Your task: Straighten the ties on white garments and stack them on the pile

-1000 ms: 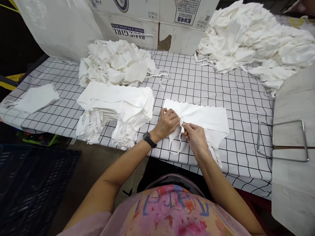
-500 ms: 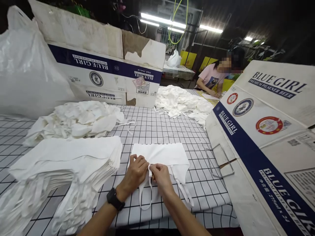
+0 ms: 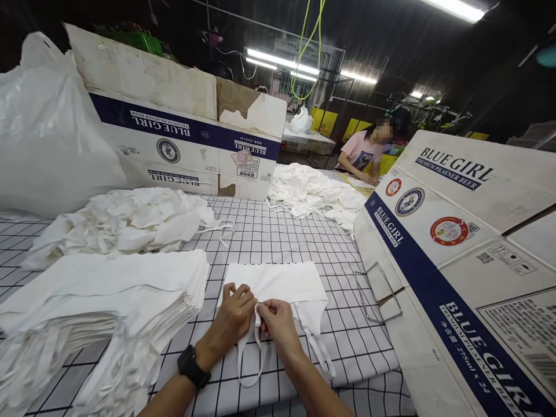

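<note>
A white strappy top (image 3: 278, 281) lies flat on the checked tablecloth (image 3: 256, 237) in front of me, its straps toward me. My left hand (image 3: 237, 315), with a black watch on the wrist, is closed on the garment's left side where a strap (image 3: 249, 370) joins it. Close beside it, my right hand (image 3: 278, 324) pinches the same strap near its upper end. The strap's loop hangs below both hands. A second strap (image 3: 321, 353) lies loose to the right. Exactly how the fingertips grip the fabric is partly hidden.
A neat stack of white garments (image 3: 108, 284) sits at left, with a loose white heap (image 3: 130, 220) behind it. Another heap (image 3: 308, 188) lies farther back. Cardboard boxes (image 3: 195, 150) stand behind and right, a wire frame (image 3: 377, 292) by the right one. A person (image 3: 362, 153) works beyond.
The view has tilted up slightly and shifted, so the scene sits lower and a little left. Both hands stay together at the strap with little visible movement.
</note>
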### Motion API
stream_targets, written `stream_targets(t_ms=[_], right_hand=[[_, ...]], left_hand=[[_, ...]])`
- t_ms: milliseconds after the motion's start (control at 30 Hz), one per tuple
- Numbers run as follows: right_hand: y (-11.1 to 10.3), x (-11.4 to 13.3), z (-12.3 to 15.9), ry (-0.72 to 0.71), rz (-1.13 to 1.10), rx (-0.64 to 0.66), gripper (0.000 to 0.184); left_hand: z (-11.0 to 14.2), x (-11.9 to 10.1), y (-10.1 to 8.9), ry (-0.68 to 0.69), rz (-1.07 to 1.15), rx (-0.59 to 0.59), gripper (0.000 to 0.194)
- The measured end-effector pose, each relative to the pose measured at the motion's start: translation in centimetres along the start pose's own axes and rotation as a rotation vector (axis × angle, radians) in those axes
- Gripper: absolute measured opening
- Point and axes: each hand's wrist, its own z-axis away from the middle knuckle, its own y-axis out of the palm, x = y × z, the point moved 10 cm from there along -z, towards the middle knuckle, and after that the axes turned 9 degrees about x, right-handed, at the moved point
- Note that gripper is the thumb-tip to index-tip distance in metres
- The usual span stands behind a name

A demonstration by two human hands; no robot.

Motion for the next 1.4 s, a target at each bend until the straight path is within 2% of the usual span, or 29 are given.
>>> stream_targets(t_ms=[100, 167, 233, 367, 433, 533, 667, 767, 933, 1033, 1100, 1200, 1300, 1400], right_hand=[[-1.1, 0.6, 0.7, -0.017, 0.069, 0.018, 0.023], [-2.9, 2.1, 1.9, -0.092, 0.159, -0.004, 0.026], [-5.8, 3.8, 3.5, -0.181, 0.239, -0.073, 0.026], [-12.9, 6.5, 5.6, -0.284, 0.482, -0.339, 0.028], [-14.8, 7.1, 5.7, -0.309, 0.607, -0.398, 0.027], [-15.1, 7.3, 4.8, -0.356, 0.696, -0.365, 0.026], [-13.3, 6.7, 3.2, -0.403, 0.748, -0.262, 0.025], [-12.3, 5.9, 2.3, -0.378, 0.846, -0.216, 0.022], [-12.9, 4.7, 2.1, -0.242, 0.940, -0.221, 0.020], [-13.1, 5.1, 2.3, -0.275, 0.894, -0.196, 0.020], [-13.6, 5.9, 2.0, -0.334, 0.872, -0.233, 0.022], [-15.6, 6.9, 0.5, -0.370, 0.891, -0.362, 0.027], [-18.0, 7.0, -2.4, -0.297, 0.946, -0.473, 0.031], [-19.8, 6.8, -5.1, -0.241, 0.972, -0.490, 0.022]], left_hand=[[0.0, -0.3, -0.1, 0.029, -0.014, 0.037, 0.031], [0.0, -0.4, -0.1, 0.028, -0.034, 0.087, 0.028], [-0.2, -0.5, 0.3, 0.025, -0.047, 0.165, 0.025], [-0.5, -0.4, 1.1, -0.005, -0.030, 0.311, 0.030], [-0.7, -0.3, 1.3, -0.043, -0.043, 0.389, 0.033], [-0.9, -0.5, 1.1, -0.114, -0.140, 0.473, 0.037], [-1.4, -1.6, 0.5, -0.148, -0.167, 0.426, 0.032], [-1.1, -2.3, 1.3, -0.143, -0.164, 0.416, 0.027], [0.6, -1.1, 1.7, -0.274, -0.187, 0.444, 0.018], [1.0, -0.3, 1.1, -0.365, -0.196, 0.448, 0.027], [0.7, -0.1, 1.1, -0.370, -0.189, 0.450, 0.032], [-0.1, 0.3, 2.0, -0.354, -0.164, 0.484, 0.038], [-0.3, 1.8, 3.4, -0.411, -0.142, 0.552, 0.050], [0.2, 3.6, 4.5, -0.498, -0.114, 0.632, 0.059]])
